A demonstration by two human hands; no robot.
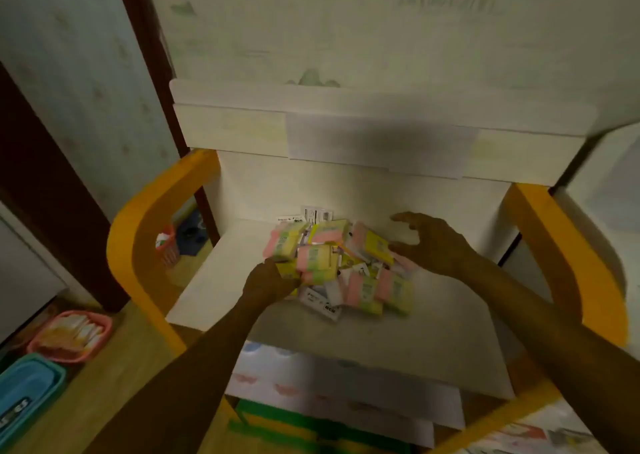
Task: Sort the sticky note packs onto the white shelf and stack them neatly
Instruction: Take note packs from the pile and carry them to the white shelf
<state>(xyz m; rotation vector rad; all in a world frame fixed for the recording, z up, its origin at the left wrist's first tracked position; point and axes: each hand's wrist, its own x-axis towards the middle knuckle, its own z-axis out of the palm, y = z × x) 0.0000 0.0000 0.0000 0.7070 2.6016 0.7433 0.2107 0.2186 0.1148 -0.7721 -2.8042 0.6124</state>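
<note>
My left hand [266, 280] grips a pack [289, 269] in the sticky note pile [341, 266] on the white shelf [381, 342]; my right hand [429, 242] hovers, fingers spread.

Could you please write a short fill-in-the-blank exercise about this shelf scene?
1. The sticky note packs lie in a loose ____ on the white shelf.
2. The shelf's side frames are coloured ____.
3. The ____ hand grips a pack at the pile's near edge.
4. The right hand hovers with its fingers ____.

Missing words: pile; orange; left; spread
</note>
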